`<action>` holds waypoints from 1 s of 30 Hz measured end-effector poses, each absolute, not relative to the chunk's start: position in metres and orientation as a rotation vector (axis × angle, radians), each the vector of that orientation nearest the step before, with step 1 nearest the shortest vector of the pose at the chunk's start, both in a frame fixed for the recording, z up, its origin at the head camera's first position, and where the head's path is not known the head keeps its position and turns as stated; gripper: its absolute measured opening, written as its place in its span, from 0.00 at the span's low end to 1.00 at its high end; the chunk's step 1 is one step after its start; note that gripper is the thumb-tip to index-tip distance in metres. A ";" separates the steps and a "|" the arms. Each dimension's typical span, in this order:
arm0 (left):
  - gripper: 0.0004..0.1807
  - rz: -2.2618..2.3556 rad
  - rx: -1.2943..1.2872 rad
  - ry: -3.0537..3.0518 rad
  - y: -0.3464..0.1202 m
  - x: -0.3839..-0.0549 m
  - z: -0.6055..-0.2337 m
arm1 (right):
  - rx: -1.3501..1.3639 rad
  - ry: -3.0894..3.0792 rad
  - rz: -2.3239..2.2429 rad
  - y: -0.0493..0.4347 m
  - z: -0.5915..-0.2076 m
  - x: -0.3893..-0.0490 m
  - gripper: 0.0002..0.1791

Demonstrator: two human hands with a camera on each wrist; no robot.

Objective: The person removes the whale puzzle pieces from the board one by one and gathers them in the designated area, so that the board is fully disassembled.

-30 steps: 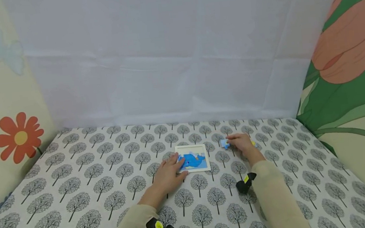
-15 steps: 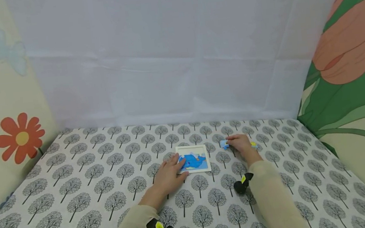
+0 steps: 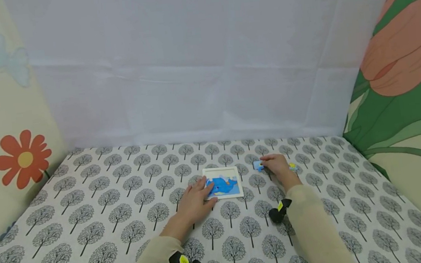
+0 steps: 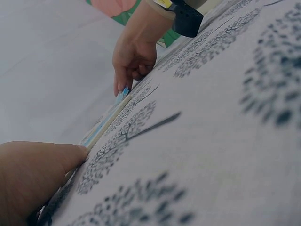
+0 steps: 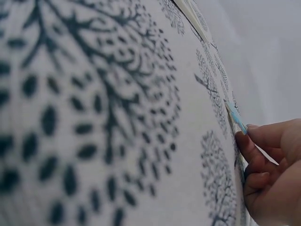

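Note:
A puzzle board [image 3: 240,184] with a white rim and a blue whale picture lies in the middle of the table. My left hand [image 3: 195,201] rests on its left side, fingers stretched over the rim; the left wrist view has the thumb [image 4: 70,155] against the board's near edge. Right of the board, my right hand [image 3: 278,168] pinches a small light-blue puzzle piece [image 3: 257,165] between thumb and fingers. From the right wrist, that piece [image 5: 236,117] appears thin and edge-on, close to the cloth. Just right of this hand lies another piece [image 3: 293,166], yellow and blue, partly hidden.
A white cloth [image 3: 232,248] printed with dark trees covers the table. Behind it hangs a white sheet [image 3: 189,66]. Flower-printed walls stand on both sides, with a red flower [image 3: 23,159] at left. Each wrist wears a black camera, such as the right one [image 3: 280,211].
My right hand and wrist have shifted slightly left, still pinching the light-blue piece, and more of the yellow piece shows. The left hand stays put on the board.

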State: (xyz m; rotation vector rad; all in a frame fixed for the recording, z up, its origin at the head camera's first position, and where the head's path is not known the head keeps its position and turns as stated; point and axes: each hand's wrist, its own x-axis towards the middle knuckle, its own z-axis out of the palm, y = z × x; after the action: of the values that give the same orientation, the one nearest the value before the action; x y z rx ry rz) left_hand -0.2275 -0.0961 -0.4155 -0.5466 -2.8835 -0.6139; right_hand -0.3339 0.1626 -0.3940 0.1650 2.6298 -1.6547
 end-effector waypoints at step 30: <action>0.28 -0.633 -0.549 -2.891 -0.096 -0.227 -0.413 | 0.219 2.573 -1.670 0.159 -0.386 -0.329 0.14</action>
State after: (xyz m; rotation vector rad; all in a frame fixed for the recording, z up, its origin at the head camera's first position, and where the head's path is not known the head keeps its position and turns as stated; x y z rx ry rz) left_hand -0.2273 -0.0961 -0.4134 -0.5494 -2.8908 -0.6328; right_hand -0.3287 0.1595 -0.3861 0.2194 2.5729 -1.6704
